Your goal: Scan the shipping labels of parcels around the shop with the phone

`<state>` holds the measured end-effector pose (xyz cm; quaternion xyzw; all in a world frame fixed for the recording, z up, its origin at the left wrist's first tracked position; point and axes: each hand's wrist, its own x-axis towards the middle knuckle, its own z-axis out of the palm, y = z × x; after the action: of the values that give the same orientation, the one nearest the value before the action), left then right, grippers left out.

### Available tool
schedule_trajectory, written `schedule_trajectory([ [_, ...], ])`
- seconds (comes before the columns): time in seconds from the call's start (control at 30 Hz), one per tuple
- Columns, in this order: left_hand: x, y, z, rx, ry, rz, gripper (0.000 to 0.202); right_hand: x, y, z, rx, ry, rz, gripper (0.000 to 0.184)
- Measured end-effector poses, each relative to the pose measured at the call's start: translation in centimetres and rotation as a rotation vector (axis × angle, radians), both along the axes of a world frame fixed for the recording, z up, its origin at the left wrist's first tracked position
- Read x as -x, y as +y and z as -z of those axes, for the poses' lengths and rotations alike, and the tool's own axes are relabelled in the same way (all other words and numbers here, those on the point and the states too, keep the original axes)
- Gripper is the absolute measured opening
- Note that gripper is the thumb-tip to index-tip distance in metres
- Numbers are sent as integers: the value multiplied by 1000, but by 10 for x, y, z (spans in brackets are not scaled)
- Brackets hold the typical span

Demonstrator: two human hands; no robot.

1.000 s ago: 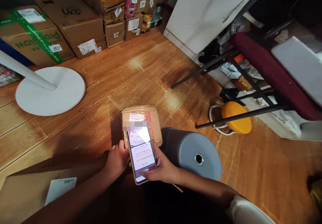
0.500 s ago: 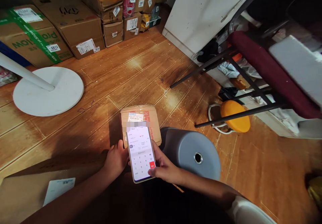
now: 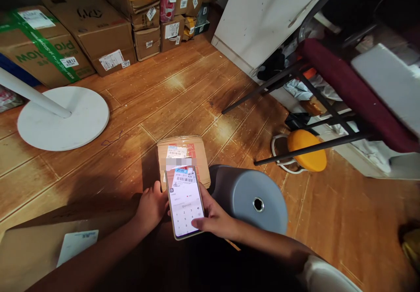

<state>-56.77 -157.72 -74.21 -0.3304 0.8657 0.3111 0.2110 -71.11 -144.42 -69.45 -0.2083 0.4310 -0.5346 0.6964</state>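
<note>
A smartphone (image 3: pixel 184 202) with a lit screen showing a barcode and a number pad is held flat over the near end of a small cardboard parcel (image 3: pixel 183 153) on the wooden floor. My right hand (image 3: pixel 215 215) grips the phone from the right, thumb resting on the lower screen. My left hand (image 3: pixel 152 207) is curled against the phone's left edge and the parcel's near corner. The parcel carries a white shipping label and red tape.
A grey round stool (image 3: pixel 252 198) lies right of the parcel, a small yellow stool (image 3: pixel 306 150) beyond it. A white round stand base (image 3: pixel 62 117) sits at left. Stacked numbered cartons (image 3: pixel 98 27) line the back. A large flat carton (image 3: pixel 42 248) lies near left. Chair legs (image 3: pixel 295 108) cross at right.
The phone screen changed from a full number pad to a barcode view above the pad. My right thumb shifted slightly on the screen. Hands and parcel stayed in place.
</note>
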Motion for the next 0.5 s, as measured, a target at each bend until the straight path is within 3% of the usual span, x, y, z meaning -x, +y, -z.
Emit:
schedule_trajectory([
  [0.17,-3,2,12,85,11,41,21,0,-2,-7,61,67,19,86],
  [0.33,-3,3,15,124,-3,65,22,-2,-1,-6,3,150,73,87],
  [0.5,-4,5,16,121,21,34,23,-4,-2,-9,43,69,48,85],
])
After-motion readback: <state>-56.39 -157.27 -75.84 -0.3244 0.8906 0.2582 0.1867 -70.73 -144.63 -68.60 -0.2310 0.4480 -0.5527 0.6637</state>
